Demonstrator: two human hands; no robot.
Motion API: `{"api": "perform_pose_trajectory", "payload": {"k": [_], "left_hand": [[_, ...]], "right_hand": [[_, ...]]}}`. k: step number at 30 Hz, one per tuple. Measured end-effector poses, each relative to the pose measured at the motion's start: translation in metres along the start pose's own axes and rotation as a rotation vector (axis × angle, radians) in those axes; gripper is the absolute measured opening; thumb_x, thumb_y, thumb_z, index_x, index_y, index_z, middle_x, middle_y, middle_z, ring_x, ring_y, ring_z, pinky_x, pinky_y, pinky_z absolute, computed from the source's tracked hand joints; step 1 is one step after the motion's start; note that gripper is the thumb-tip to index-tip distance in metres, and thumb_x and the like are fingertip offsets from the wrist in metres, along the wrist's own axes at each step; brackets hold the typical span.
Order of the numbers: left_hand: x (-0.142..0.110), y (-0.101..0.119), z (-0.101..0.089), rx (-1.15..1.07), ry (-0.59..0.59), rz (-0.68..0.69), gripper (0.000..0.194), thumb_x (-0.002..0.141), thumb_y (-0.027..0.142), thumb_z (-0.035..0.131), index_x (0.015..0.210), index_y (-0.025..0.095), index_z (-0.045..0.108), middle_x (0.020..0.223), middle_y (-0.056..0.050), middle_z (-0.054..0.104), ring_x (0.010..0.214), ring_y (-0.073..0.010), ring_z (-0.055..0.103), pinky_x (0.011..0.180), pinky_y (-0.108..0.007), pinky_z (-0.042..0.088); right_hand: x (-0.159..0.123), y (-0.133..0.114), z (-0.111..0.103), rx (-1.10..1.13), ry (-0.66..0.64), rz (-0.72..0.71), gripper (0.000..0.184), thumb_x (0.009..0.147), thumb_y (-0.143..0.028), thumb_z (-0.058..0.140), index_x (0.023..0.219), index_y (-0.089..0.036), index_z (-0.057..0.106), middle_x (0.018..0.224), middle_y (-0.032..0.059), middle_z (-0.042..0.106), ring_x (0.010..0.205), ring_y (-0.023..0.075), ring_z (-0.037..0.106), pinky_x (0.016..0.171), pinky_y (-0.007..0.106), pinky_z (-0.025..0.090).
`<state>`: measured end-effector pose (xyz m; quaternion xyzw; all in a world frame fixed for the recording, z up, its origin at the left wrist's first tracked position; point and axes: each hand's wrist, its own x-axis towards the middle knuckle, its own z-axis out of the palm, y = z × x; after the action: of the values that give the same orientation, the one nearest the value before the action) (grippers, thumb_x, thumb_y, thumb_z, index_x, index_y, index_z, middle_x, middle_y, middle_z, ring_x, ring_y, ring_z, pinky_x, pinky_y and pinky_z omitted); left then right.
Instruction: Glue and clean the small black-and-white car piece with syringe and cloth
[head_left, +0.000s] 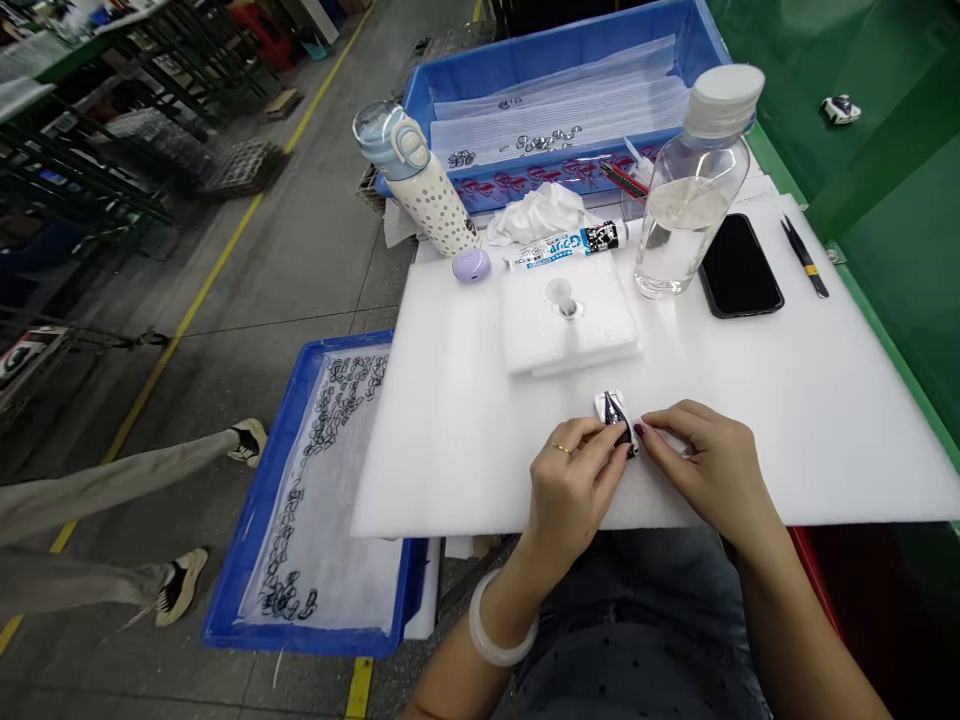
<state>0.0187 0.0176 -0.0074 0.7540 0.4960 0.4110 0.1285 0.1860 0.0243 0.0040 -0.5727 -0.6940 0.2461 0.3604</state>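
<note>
Near the front of the white foam board, my left hand pinches a small white piece with a dark, glossy top, shaped like a toy car. Its fingertips cover the near end of the piece. Close against its right side is my right hand, thumb and index finger pressed together. Whatever lies between those two fingertips is too small to make out. Just beyond the hands sits a foam block with a small clear cup on top.
Behind the block lie a glue tube, crumpled tissue and purple case. A dotted bottle, clear bottle, phone and tweezers surround them. Blue trays hold small dark rings. A person's legs show left.
</note>
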Motion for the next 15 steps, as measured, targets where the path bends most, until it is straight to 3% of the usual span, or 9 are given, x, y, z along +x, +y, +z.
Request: {"api": "perform_pose_trajectory", "payload": {"k": [3, 7, 11, 15], "left_hand": [[0.0022, -0.0023, -0.0036, -0.094, -0.015, -0.106, 0.023, 0.083, 0.014, 0.072, 0.107, 0.017, 0.071, 0.097, -0.006, 0.066, 0.087, -0.0164, 0.067, 0.079, -0.029, 0.059], [0.0041, -0.0052, -0.0079, -0.146, -0.033, -0.230, 0.031, 0.079, 0.014, 0.075, 0.110, 0.021, 0.071, 0.118, -0.008, 0.064, 0.107, -0.0203, 0.065, 0.094, -0.037, 0.057], [0.0044, -0.0054, -0.0077, -0.114, -0.073, -0.253, 0.036, 0.081, 0.015, 0.073, 0.116, 0.020, 0.068, 0.135, -0.010, 0.061, 0.121, -0.0241, 0.059, 0.102, -0.044, 0.053], [0.0056, -0.0049, -0.0056, -0.092, -0.084, -0.222, 0.035, 0.082, 0.014, 0.070, 0.116, 0.020, 0.067, 0.128, -0.009, 0.066, 0.122, -0.0236, 0.059, 0.105, -0.046, 0.051]], "right_hand": [[0.0002, 0.0005, 0.0001, -0.009, -0.006, -0.004, 0.013, 0.091, -0.023, 0.061, 0.090, -0.019, 0.073, 0.079, 0.0000, 0.067, 0.062, 0.0095, 0.059, 0.052, 0.022, 0.043], [0.0012, 0.0001, 0.0004, -0.016, -0.014, 0.005, 0.012, 0.091, -0.023, 0.062, 0.088, -0.020, 0.073, 0.078, -0.0008, 0.066, 0.060, 0.0088, 0.057, 0.051, 0.021, 0.043], [0.0014, -0.0003, 0.0004, -0.011, -0.038, 0.014, 0.012, 0.091, -0.027, 0.062, 0.089, -0.020, 0.072, 0.079, -0.0004, 0.066, 0.058, 0.0085, 0.057, 0.050, 0.022, 0.043], [0.0017, 0.0004, 0.0003, -0.006, -0.052, 0.016, 0.012, 0.091, -0.027, 0.062, 0.091, -0.020, 0.072, 0.081, 0.0000, 0.066, 0.062, 0.0096, 0.059, 0.049, 0.021, 0.043]]}}
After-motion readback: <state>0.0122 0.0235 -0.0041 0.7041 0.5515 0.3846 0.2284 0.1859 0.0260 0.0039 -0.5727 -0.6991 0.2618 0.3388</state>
